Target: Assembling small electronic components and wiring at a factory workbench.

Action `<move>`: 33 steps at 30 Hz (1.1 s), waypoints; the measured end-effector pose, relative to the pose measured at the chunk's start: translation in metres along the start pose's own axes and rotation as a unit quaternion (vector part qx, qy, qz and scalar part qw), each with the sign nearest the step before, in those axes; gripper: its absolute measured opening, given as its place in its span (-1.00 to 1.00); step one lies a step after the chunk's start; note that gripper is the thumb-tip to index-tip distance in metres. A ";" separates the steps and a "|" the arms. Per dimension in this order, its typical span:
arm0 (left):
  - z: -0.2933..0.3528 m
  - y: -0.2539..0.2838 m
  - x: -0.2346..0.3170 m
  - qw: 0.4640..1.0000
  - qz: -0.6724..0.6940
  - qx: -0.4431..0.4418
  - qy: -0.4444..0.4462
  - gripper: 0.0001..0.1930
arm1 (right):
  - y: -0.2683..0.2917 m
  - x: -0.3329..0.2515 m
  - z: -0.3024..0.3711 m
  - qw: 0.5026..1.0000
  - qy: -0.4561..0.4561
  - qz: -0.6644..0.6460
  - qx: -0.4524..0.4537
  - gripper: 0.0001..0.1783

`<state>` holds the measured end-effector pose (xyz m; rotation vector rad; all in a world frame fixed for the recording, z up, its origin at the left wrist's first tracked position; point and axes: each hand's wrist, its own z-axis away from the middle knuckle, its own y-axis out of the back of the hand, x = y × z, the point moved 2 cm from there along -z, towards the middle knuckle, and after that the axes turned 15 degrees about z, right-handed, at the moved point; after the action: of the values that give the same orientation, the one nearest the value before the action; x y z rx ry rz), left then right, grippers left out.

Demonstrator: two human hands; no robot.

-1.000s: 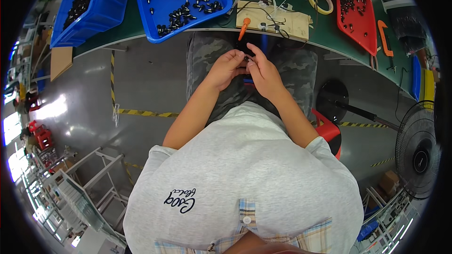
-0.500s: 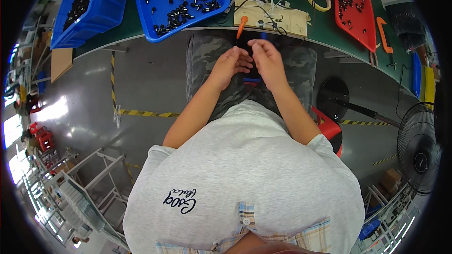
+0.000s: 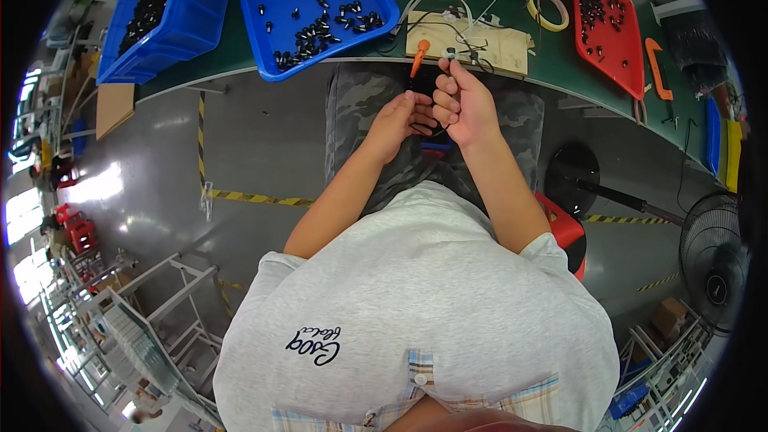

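Note:
My right hand point(image 3: 470, 110) is raised to the table edge, thumb and forefinger pinched together just below a small black-and-silver part point(image 3: 450, 54) on the wooden board point(image 3: 496, 50). Whether they grip that part or something smaller is too small to tell. Its other fingers are curled in. Lower and to the left, my left hand point(image 3: 392, 126) is held over my lap with thumb and fingers bent together; anything in them is hidden. Just above its thumb hangs an orange-handled tool point(image 3: 421, 52) with a dark tip, leaning over the board's left end.
A blue tray point(image 3: 276, 36) and a deep blue bin point(image 3: 188, 32) hold many black parts at left. To the right are a tape roll point(image 3: 566, 12), a red tray point(image 3: 612, 52) with similar parts and an orange hand tool point(image 3: 658, 72). Thin wires cross the board.
My right hand has risen from beside the left hand to the board's front edge, its fingers curling in. My left hand has stayed nearly in place. The whole view has shifted slightly.

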<state>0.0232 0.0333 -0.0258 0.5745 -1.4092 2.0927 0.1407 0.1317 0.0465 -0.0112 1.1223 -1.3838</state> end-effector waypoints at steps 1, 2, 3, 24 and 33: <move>0.000 0.000 0.001 1.000 -0.004 0.001 -0.003 -0.48 | -0.002 0.000 -0.001 1.000 -0.004 -0.008 0.000 -0.77; 0.001 0.000 0.002 1.000 0.005 0.020 -0.005 -0.52 | -0.004 -0.001 -0.002 1.000 -0.007 -0.015 0.000 -0.78; 0.003 -0.001 0.003 0.999 0.014 0.038 -0.008 -0.56 | -0.005 -0.001 -0.002 1.000 -0.005 -0.016 -0.007 -0.78; 0.037 -0.006 0.184 0.493 -0.800 0.178 -0.292 -0.16 | 0.010 -0.005 0.005 0.995 -0.030 0.040 -0.081 -0.76; 0.032 -0.005 0.178 0.468 -0.800 0.164 -0.338 -0.41 | 0.032 0.018 0.000 0.989 0.013 0.142 -0.033 -0.71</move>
<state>-0.1071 0.0403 0.0989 1.9671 -0.0926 0.3782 0.1609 0.1266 0.0161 0.1154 1.1429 -1.0965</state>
